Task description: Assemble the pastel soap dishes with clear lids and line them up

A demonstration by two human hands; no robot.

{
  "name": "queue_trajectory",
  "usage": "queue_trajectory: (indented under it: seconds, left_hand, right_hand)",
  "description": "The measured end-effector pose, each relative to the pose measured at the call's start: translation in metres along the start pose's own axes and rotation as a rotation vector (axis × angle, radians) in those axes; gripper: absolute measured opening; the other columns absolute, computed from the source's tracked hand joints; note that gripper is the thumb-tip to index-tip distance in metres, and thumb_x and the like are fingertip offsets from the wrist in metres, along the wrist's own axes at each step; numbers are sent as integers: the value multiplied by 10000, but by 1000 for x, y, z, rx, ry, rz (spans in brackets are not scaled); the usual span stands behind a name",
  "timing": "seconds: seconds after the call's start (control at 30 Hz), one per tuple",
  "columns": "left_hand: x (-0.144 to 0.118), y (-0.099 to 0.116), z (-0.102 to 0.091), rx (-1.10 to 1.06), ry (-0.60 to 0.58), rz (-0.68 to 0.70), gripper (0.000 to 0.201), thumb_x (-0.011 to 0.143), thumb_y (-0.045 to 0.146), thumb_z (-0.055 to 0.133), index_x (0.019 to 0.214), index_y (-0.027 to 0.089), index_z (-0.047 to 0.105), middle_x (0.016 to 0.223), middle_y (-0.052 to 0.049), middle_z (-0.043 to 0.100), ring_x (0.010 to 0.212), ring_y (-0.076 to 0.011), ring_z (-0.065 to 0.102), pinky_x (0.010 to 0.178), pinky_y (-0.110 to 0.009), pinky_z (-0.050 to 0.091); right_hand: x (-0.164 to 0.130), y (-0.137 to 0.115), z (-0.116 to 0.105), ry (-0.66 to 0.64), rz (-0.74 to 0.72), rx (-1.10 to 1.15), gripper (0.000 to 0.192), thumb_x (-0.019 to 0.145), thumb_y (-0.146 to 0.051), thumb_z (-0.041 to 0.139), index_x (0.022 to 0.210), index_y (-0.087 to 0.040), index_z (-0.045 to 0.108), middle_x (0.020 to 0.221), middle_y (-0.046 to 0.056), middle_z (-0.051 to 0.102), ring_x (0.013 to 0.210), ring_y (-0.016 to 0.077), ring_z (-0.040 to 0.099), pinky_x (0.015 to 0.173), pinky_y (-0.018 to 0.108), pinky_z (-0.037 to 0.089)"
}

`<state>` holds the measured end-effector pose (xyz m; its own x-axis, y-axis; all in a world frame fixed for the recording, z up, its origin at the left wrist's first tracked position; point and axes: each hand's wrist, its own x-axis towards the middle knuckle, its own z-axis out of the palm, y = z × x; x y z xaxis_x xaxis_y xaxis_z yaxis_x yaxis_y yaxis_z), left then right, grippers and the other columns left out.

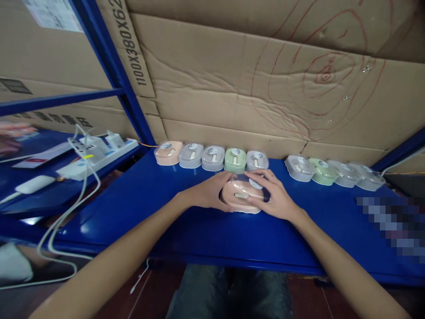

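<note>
- A pink lidded box (241,195) sits on the blue shelf top (199,230), near the middle and just in front of the far row of similar boxes.
- The left hand (207,192) cups its left end; the right hand (275,195) wraps its right end with fingers curled over the lid. Both hands are closed on it, holding it between them.
- Behind it stand five boxes touching side by side: a second pink box (168,153), three grey ones and a green box (235,160). Further right, set apart, lie four more boxes (334,172), one of them green.
- Risk, as I judge it: the far row is close, so a push forward could knock those boxes out of line; the smooth plastic could also slip.
- The shelf top is glossy blue metal, backed by creased cardboard (232,88) marked with red scribbles.
- At far left a white power strip (99,157) rests with cables (66,212) trailing down.
</note>
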<state>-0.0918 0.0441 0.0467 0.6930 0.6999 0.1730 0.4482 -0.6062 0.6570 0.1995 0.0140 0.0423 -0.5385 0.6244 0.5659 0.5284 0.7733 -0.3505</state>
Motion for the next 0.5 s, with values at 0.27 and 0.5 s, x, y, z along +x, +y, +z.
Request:
queue_trajectory:
  seconds: [0.27,0.5]
  left_hand:
    - [4,-5,13,-42,44,6,986,675,636,979,1488,289,542,1510,-146,616,1421,-436,588,1187,-661,481]
    - [4,-5,17,-45,65,-1,1025,657,629,994,1497,278,522,1521,-160,595,1415,-442,580,1184,-667,473]
  right_hand:
    - [-6,2,15,11,-40,-49,711,984,-540,798,1629,-362,560,1438,130,623,1344,373,612,1136,632,538]
    - [-6,3,21,-35,-50,-40,720,964,-587,808,1609,-357,586,1420,131,631,1324,374,617,1128,630,540]
